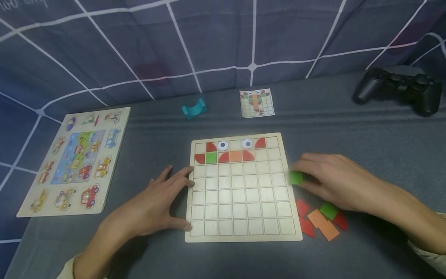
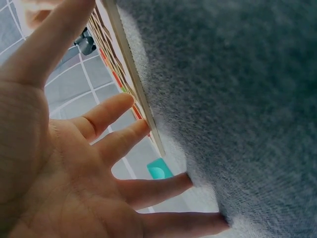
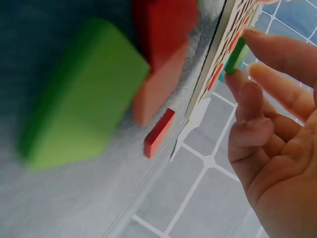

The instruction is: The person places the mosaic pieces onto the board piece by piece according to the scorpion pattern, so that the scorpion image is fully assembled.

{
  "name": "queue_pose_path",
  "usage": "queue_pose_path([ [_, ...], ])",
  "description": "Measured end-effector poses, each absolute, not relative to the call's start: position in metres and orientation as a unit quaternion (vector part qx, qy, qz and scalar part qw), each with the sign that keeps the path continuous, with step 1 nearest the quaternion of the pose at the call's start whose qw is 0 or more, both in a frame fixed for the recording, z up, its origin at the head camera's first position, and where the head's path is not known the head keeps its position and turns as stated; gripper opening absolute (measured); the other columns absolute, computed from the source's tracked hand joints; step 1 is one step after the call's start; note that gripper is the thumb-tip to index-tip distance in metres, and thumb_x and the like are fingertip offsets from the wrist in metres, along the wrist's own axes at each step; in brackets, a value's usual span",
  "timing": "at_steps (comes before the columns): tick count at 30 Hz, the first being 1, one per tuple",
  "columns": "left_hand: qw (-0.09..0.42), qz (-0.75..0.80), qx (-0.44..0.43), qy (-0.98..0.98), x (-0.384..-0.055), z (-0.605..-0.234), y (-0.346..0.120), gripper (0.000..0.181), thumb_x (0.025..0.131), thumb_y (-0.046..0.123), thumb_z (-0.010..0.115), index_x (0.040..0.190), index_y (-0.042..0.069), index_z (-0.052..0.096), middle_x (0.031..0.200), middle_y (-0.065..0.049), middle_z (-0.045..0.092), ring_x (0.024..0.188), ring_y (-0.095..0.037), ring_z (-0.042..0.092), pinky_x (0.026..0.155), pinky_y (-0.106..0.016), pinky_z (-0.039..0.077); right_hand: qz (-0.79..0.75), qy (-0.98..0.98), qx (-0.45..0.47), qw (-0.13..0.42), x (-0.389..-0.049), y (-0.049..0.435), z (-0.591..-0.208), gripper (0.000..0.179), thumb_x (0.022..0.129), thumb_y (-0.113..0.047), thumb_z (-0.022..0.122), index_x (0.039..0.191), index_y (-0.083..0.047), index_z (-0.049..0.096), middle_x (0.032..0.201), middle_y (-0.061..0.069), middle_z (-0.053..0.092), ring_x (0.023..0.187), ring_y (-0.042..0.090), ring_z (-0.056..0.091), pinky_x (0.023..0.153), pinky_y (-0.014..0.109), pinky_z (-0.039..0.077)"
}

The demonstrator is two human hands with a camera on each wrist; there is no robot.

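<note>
A pale wooden grid board (image 1: 240, 201) lies flat on the grey cloth, its top two rows bearing red quarter-circle pieces (image 1: 259, 143), two eye discs (image 1: 223, 145), a green square (image 1: 211, 157) and an orange square (image 1: 235, 156). Along the board's left edge rests my left hand (image 1: 150, 205), fingers spread and thumb at the lower corner. Just over the right edge, my right hand (image 1: 327, 178) pinches another green square (image 3: 237, 55) between thumb and finger. Beneath that hand lie loose red pieces (image 1: 302, 207), orange squares (image 1: 328, 230) and a green piece (image 1: 328, 210).
A small printed pattern card (image 1: 258, 106) lies behind the board, with a teal curved block (image 1: 194, 109) left of it. On the far left is a wooden vehicle puzzle (image 1: 104, 151). A black game controller (image 1: 400, 89) sits at the back right, before the dark grid-patterned cloth (image 1: 216, 42).
</note>
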State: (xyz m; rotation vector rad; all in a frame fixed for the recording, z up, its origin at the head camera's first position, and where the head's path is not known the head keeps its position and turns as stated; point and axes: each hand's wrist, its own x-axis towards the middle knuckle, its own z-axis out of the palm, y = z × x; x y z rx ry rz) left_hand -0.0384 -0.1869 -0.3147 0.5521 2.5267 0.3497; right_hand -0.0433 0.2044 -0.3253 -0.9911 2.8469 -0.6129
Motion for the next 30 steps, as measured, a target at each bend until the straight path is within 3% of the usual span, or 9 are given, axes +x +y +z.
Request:
queue_pose_path([
  [11,0.263,0.134,0.205,0.933,-0.038,-0.315,-0.189,0.087,0.062,0.054,0.089,0.134,0.023,0.050,0.162,0.003,0.021,0.146,-0.048,0.008,0.097,-0.081,0.015,-0.235,0.922,-0.303,0.052,-0.083,0.168,-0.319,0.030,0.081,-0.006,0.079,0.110,-0.010,0.073,0.100,0.000,0.067,0.079,0.014,0.058,0.071,0.035,0.049],
  [16,0.259,0.137,0.213,0.932,-0.038,-0.316,-0.189,0.086,0.063,0.052,0.089,0.133,0.022,0.050,0.162,0.002,0.021,0.145,-0.048,0.008,0.096,-0.082,0.015,-0.222,0.925,-0.304,0.053,-0.092,0.153,-0.322,0.030,0.083,-0.004,0.074,0.113,-0.009,0.072,0.097,0.001,0.066,0.078,0.016,0.057,0.072,0.035,0.049],
  [24,0.252,0.138,0.219,0.932,-0.038,-0.316,-0.190,0.086,0.063,0.052,0.089,0.133,0.021,0.050,0.161,0.001,0.022,0.145,-0.048,0.010,0.096,-0.082,0.017,-0.212,0.923,-0.320,0.034,-0.100,0.144,-0.325,0.027,0.079,0.003,0.071,0.103,-0.008,0.073,0.086,0.002,0.062,0.069,0.016,0.053,0.062,0.035,0.046],
  [30,0.251,0.137,0.219,0.933,-0.038,-0.316,-0.189,0.086,0.063,0.052,0.089,0.133,0.021,0.050,0.161,0.001,0.022,0.145,-0.049,0.010,0.096,-0.082,0.017,-0.210,0.925,-0.313,0.041,-0.101,0.145,-0.327,0.027,0.081,0.003,0.070,0.105,-0.008,0.074,0.091,0.003,0.064,0.072,0.017,0.056,0.066,0.036,0.049],
])
